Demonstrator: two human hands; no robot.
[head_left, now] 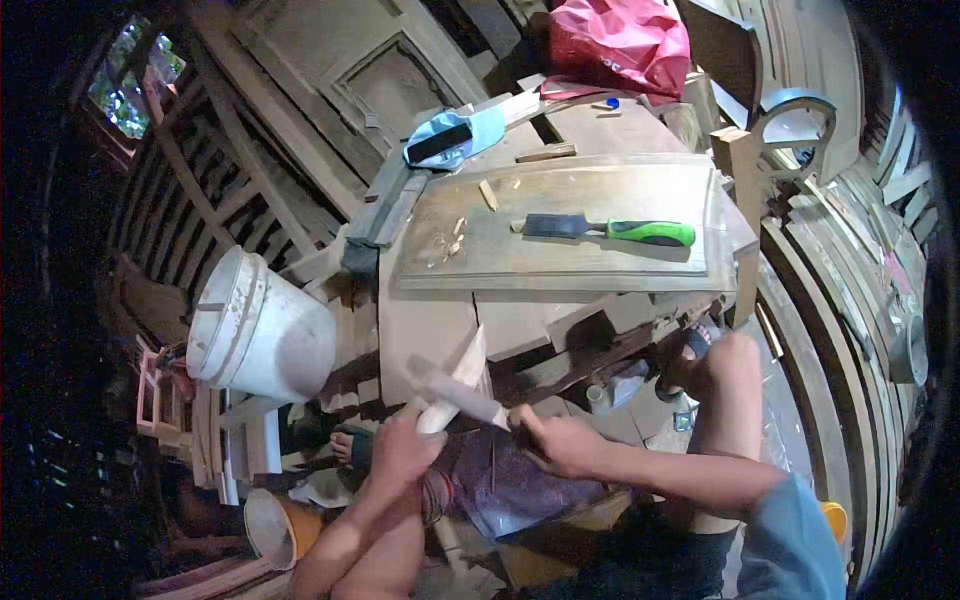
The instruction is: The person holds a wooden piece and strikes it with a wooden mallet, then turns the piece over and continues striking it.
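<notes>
My left hand (408,446) is closed around the lower end of a pale, pointed piece of wood (468,368), whose tip rises toward the bench edge. A flat blade-like tool (463,397), blurred at its far end, lies across the wood. Its handle end is in my right hand (556,440), which is closed on it. On the panel (590,180) beyond them lies a chisel (652,233) with a green and black handle. Small wood chips (457,240) and a short sliver (488,195) rest on the same panel.
A white bucket (285,325) stands at the left, with an orange bucket (290,530) below it. At the back are a blue cloth item (482,128) and a red plastic bag (620,45). An upright wooden post (740,180) and stacked boards (840,330) stand at the right.
</notes>
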